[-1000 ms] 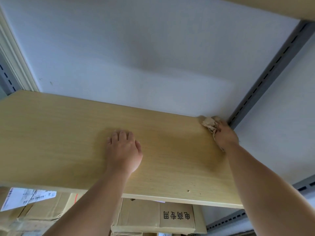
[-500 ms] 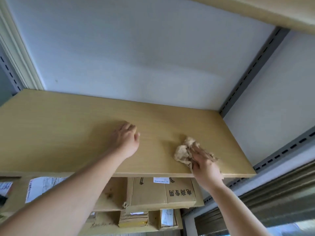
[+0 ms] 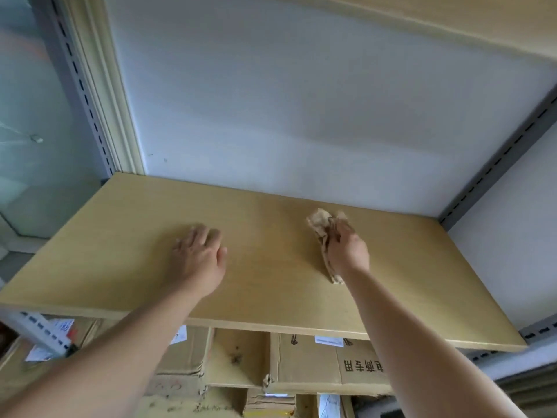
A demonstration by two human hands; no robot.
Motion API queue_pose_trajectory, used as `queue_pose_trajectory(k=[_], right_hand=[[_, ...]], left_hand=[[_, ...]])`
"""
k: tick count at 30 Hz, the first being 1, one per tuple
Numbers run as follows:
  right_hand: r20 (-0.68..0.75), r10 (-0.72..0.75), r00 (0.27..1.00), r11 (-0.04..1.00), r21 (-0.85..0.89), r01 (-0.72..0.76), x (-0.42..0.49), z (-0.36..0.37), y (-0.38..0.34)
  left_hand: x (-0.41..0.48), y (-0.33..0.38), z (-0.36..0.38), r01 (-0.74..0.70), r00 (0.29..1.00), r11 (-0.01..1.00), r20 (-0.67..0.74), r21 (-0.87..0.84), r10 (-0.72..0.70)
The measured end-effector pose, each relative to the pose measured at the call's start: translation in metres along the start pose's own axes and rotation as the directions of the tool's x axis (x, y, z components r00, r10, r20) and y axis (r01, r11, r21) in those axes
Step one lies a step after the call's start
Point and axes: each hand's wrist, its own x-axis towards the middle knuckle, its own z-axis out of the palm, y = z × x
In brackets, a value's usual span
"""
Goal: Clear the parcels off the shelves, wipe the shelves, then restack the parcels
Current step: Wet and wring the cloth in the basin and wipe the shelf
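A bare, light wooden shelf board (image 3: 114, 254) fills the middle of the view, with no parcels on it. My right hand (image 3: 346, 250) grips a crumpled beige cloth (image 3: 321, 223) and holds it against the board right of centre, towards the back. My left hand (image 3: 200, 254) lies flat on the board left of centre, fingers straight. Cardboard parcels (image 3: 304, 363) are stacked on the level below the board.
A white wall (image 3: 301, 116) backs the shelf. Grey slotted uprights stand at the back left (image 3: 81, 86) and back right (image 3: 494, 158). Another wooden shelf (image 3: 452, 16) hangs overhead at the top right. A glass pane (image 3: 27, 116) is at the far left.
My right hand has swept the cloth from the back right corner to the front edge, then back up towards the rear middle. My left hand has stayed flat on the board.
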Motion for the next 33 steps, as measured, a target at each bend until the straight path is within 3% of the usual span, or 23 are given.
queue_pose_trajectory(k=[3, 6, 14, 21, 24, 30, 33], right_hand=[[0.074, 0.019, 0.997, 0.957, -0.291, 0.003, 0.028, 0.020, 0.015], [0.092, -0.025, 0.995, 0.942, -0.332, 0.055, 0.047, 0.033, 0.007], [0.261, -0.180, 0.948, 0.938, -0.245, 0.245, 0.050, 0.058, -0.049], [0.246, -0.455, 0.856, 0.882, -0.012, 0.472, -0.025, 0.060, -0.046], [0.190, -0.513, 0.837, 0.857, 0.060, 0.512, -0.070, 0.060, -0.042], [0.141, -0.594, 0.792, 0.805, 0.100, 0.585, -0.142, 0.062, -0.053], [0.163, -0.509, 0.845, 0.858, 0.174, 0.483, -0.150, 0.047, -0.059]], left_hand=[[0.000, -0.004, 0.006, -0.015, 1.000, 1.000, -0.021, -0.003, 0.015], [0.001, -0.006, 0.006, -0.040, 0.999, 0.999, -0.030, 0.000, 0.040], [-0.003, -0.010, 0.000, -0.055, 0.998, 0.998, -0.011, -0.027, 0.055], [0.003, -0.015, -0.005, -0.077, 0.996, 0.978, 0.027, -0.195, 0.084], [0.000, -0.027, -0.006, -0.159, 0.987, 0.969, -0.018, -0.189, 0.158], [-0.004, -0.055, -0.015, -0.156, 0.986, 0.986, 0.047, -0.059, 0.159], [-0.008, -0.059, -0.017, -0.159, 0.986, 0.985, 0.044, -0.062, 0.162]])
